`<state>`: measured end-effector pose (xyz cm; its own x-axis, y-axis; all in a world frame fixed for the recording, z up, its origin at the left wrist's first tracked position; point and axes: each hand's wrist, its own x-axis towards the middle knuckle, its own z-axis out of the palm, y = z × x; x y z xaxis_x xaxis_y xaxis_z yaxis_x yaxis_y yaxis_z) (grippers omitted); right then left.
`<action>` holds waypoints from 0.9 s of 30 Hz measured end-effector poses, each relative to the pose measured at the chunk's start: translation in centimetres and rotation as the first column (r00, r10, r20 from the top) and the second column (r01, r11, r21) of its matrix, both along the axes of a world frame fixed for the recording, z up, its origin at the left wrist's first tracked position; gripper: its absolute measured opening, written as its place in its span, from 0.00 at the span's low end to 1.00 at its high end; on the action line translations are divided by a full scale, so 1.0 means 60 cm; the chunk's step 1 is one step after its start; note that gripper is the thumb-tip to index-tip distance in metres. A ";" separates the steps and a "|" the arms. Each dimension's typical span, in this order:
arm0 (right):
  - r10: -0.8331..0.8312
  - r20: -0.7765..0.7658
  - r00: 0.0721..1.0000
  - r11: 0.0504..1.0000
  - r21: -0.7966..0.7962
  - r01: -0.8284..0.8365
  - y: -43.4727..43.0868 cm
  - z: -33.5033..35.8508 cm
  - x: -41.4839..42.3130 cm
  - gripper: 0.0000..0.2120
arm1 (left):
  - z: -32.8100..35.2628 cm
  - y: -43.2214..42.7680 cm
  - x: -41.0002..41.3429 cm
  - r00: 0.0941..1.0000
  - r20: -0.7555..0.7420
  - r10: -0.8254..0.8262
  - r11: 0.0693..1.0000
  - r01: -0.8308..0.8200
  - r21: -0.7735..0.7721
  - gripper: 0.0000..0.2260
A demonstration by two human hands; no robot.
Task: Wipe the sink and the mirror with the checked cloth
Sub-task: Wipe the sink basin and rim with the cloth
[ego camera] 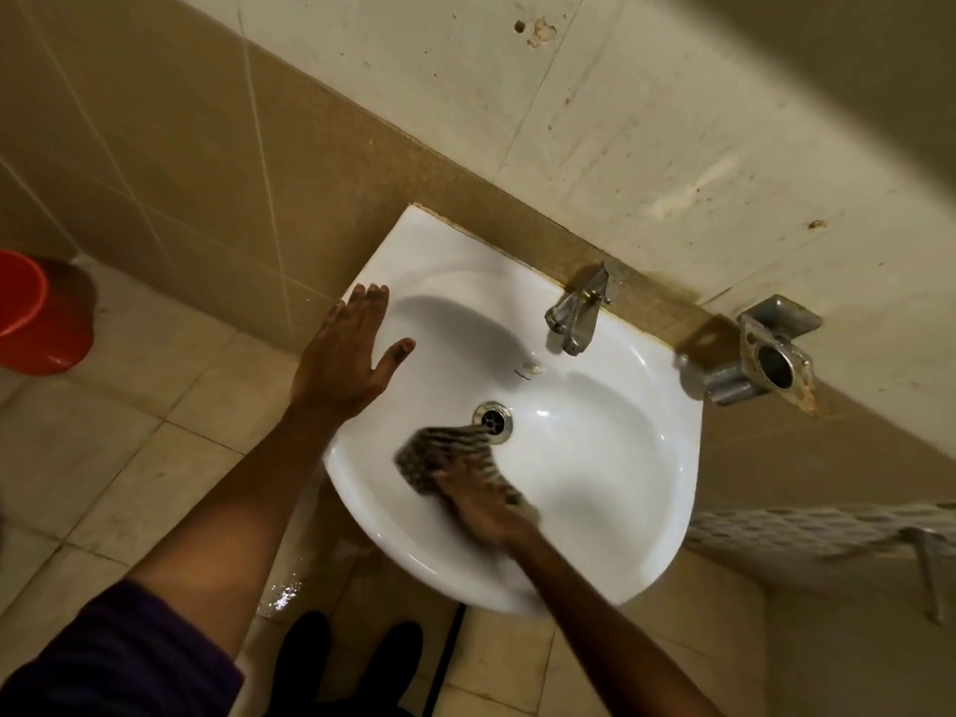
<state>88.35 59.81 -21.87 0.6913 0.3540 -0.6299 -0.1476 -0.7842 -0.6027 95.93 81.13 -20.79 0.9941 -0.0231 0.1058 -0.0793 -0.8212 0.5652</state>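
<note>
Head view, left to right: a red bucket (31, 313) stands on the tiled floor (119, 437) at the far left edge, well apart from the basin. Left hand (347, 354), open and flat with fingers spread, rests palm-down on the left rim of the white sink (610, 458). Inside the bowl, the right hand (486, 501) presses the checked cloth (439, 452) against the near-left wall of the basin; motion blur hides the fingers, so whether they grip the cloth or merely press on it cannot be told. One end of the cloth reaches the drain (493, 419) at the bowl's centre. Behind the drain, a metal tap (582, 307) stands on the back ledge. Right of the sink, a rusted metal bracket (765, 354) is fixed to the wall (672, 121)
</note>
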 end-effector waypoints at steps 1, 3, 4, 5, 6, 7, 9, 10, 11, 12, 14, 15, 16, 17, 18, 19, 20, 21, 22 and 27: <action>-0.008 -0.035 0.999 0.999 0.053 0.010 0.038 0.025 -0.007 0.18 | 0.000 -0.001 0.000 1.000 -0.001 0.003 1.000 -0.003 0.003 0.38; 0.037 -0.083 0.996 0.993 0.114 -0.028 0.072 0.054 -0.020 0.21 | -0.001 -0.001 -0.002 1.000 0.001 0.011 1.000 -0.011 0.013 0.35; 0.105 -0.094 0.990 0.983 0.161 -0.089 0.061 0.056 -0.030 0.22 | -0.001 -0.001 -0.002 1.000 0.003 0.009 1.000 -0.009 0.019 0.34; 0.188 -0.078 0.979 0.970 0.173 -0.173 0.032 0.055 -0.040 0.22 | -0.002 -0.001 -0.001 1.000 0.002 0.004 1.000 -0.004 0.023 0.34; 0.264 -0.073 0.962 0.957 0.142 -0.252 -0.014 0.060 -0.044 0.22 | -0.001 0.000 0.000 1.000 0.001 0.003 1.000 -0.003 0.025 0.33; 0.323 -0.085 0.943 0.945 0.092 -0.315 -0.065 0.059 -0.047 0.21 | -0.001 0.001 0.001 1.000 -0.001 0.005 1.000 -0.005 0.025 0.33; 0.383 -0.113 0.917 0.912 -0.114 -0.395 -0.181 0.069 -0.033 0.18 | -0.003 0.001 0.002 1.000 0.000 0.009 1.000 -0.009 0.022 0.34; 0.392 -0.092 0.915 0.882 -0.245 -0.402 -0.233 0.079 -0.014 0.16 | -0.004 0.001 0.002 1.000 -0.001 0.011 1.000 -0.011 0.022 0.34; 0.447 -0.063 0.892 0.827 -0.351 -0.439 -0.279 0.085 0.010 0.14 | -0.005 0.001 0.002 1.000 -0.001 0.013 1.000 -0.013 0.021 0.34; 0.492 -0.066 0.868 0.759 -0.455 -0.465 -0.316 0.088 0.036 0.14 | -0.007 0.000 0.002 1.000 0.004 0.014 1.000 -0.015 0.020 0.35; 0.691 0.092 0.717 0.554 -0.704 -0.444 -0.357 0.077 0.101 0.18 | -0.010 0.000 0.004 1.000 0.014 0.022 0.999 -0.022 0.026 0.37; 0.783 0.116 0.611 0.460 -0.770 -0.443 -0.350 0.083 0.127 0.23 | -0.011 0.001 0.004 1.000 0.018 0.025 0.999 -0.026 0.031 0.37; 0.860 0.106 0.499 0.369 -0.806 -0.464 -0.337 0.084 0.156 0.26 | -0.013 0.001 0.005 0.999 0.023 0.031 0.999 -0.031 0.038 0.37; 0.913 0.093 0.398 0.291 -0.833 -0.471 -0.316 0.076 0.180 0.29 | -0.013 0.000 0.005 0.999 0.031 0.035 0.998 -0.036 0.044 0.37; 0.927 0.092 0.363 0.275 -0.826 -0.493 -0.288 0.068 0.201 0.30 | -0.014 -0.001 0.005 0.999 0.034 0.037 0.998 -0.039 0.047 0.37; 0.938 0.089 0.335 0.263 -0.814 -0.518 -0.257 0.056 0.219 0.30 | -0.015 -0.002 0.006 0.999 0.033 0.041 0.998 -0.042 0.048 0.37; 0.954 0.120 0.276 0.253 -0.815 -0.521 -0.218 0.043 0.231 0.29 | -0.015 -0.002 0.007 0.999 0.031 0.043 0.998 -0.045 0.047 0.37; 0.966 0.148 0.210 0.234 -0.846 -0.479 -0.177 0.025 0.237 0.27 | -0.016 -0.002 0.008 0.998 0.028 0.049 0.998 -0.050 0.047 0.37; 0.944 0.221 0.245 0.311 -0.842 -0.441 -0.136 0.009 0.237 0.25 | -0.017 0.000 0.008 0.998 0.028 0.055 0.997 -0.056 0.044 0.37; 0.582 0.459 0.672 0.794 -0.501 -0.345 -0.074 -0.045 0.230 0.33 | -0.013 -0.002 0.007 0.997 0.029 0.065 0.998 -0.065 -0.011 0.36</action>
